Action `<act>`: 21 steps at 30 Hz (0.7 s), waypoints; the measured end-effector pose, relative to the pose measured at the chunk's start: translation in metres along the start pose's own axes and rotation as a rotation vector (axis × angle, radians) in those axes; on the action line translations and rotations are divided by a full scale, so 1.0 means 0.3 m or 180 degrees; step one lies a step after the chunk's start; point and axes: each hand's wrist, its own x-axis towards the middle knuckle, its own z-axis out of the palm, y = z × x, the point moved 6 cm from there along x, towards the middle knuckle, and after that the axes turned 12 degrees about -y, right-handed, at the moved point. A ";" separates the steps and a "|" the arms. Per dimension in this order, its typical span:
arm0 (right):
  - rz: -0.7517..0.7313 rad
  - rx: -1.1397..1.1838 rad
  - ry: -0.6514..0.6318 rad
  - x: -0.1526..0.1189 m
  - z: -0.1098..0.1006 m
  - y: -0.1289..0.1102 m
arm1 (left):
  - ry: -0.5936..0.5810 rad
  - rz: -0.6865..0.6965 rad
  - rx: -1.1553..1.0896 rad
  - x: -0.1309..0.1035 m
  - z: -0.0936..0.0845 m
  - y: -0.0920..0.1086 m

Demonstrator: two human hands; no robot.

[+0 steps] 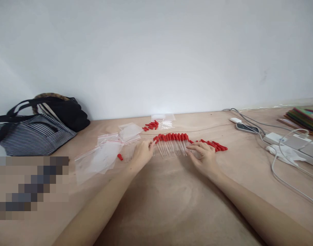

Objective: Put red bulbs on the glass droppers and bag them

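A row of droppers (pixel 172 143), clear tubes with red rubber bulbs, lies side by side on the table in front of me. At the row's left end, my left hand (pixel 143 152) is closed, thumb and fingertips pinching a dropper (pixel 154 141). My right hand (pixel 204 157) rests at the right end, fingers stretched out and apart from the thumb, fingertips against the outermost tubes. Beyond it lies a second group of red-bulbed droppers (pixel 218 146), partly hidden by that hand. Bare clear tubes (pixel 129 151) and a loose red bulb (pixel 120 156) are left of my left hand.
Plastic zip bags (pixel 100 159) lie at the left. Farther back are a pile of red bulbs (pixel 151 125) and more clear tubes (pixel 166 125). A striped bag (pixel 38 135) stands far left. At right are a phone-like device (pixel 247 128), power strips (pixel 295 143), cables and stacked coloured sheets (pixel 303 118).
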 end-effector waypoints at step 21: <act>0.1476 -0.1558 -0.1310 0.025 -0.039 0.191 | -0.0191 -0.0483 0.0118 0.104 0.068 -0.003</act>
